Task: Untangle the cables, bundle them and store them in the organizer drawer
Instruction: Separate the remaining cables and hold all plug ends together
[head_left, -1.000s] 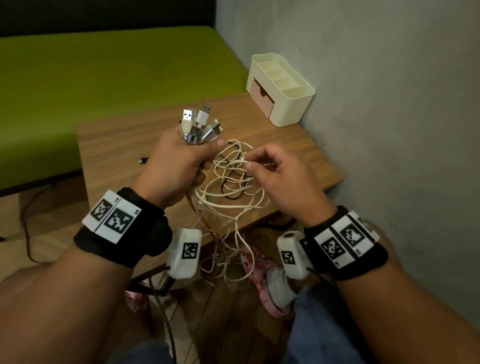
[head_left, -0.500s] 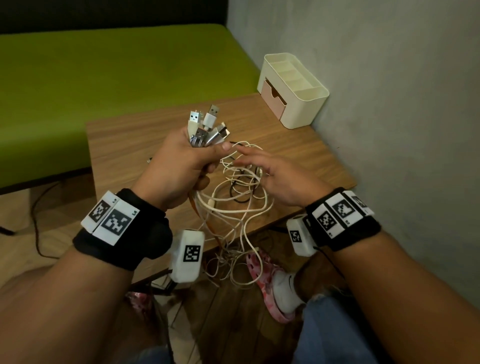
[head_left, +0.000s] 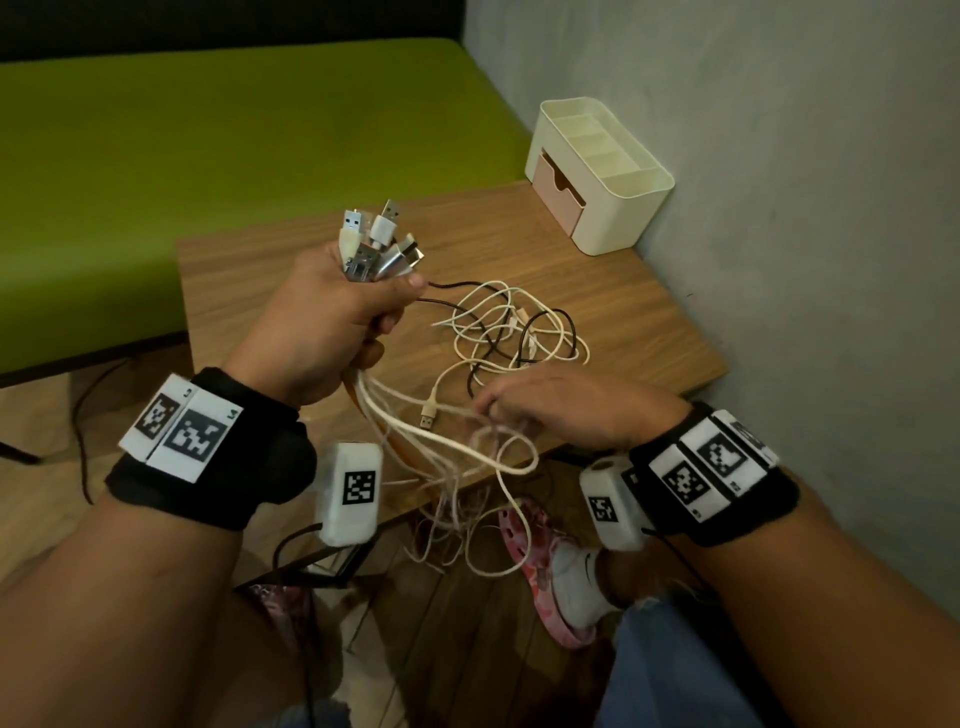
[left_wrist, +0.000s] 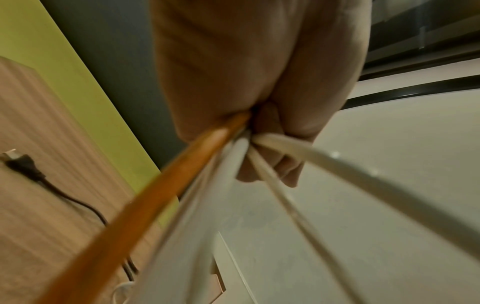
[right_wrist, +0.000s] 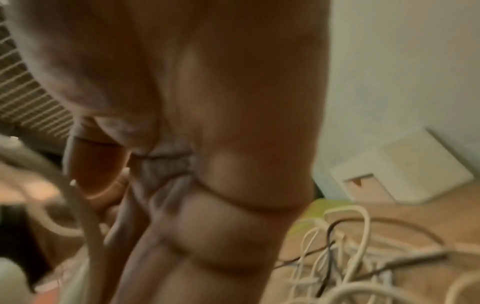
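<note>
My left hand (head_left: 332, 322) is a fist round a bunch of cable ends, with several USB plugs (head_left: 379, 244) sticking up out of it. White strands and one orange cable (left_wrist: 155, 195) run down out of that left hand (left_wrist: 246, 82). Loose white and black loops (head_left: 514, 332) lie tangled on the wooden table (head_left: 249, 291). My right hand (head_left: 561, 410) is low at the table's front edge, fingers curled and pinching white strands (head_left: 467, 415) that come from the left fist. The cream organizer (head_left: 618, 208) stands at the far right corner, its pink drawer (head_left: 558, 192) closed.
A grey wall (head_left: 779, 208) runs along the table's right side. A green cushion (head_left: 234, 130) lies behind the table. More cable hangs off the front edge above a foot in a pink shoe (head_left: 545, 577). A black plug (left_wrist: 20, 160) lies on the table to the left.
My right hand left the loops beside the left thumb and dropped toward the table's front edge, taking hold of strands there. The loops now lie spread on the table. The left fist stays.
</note>
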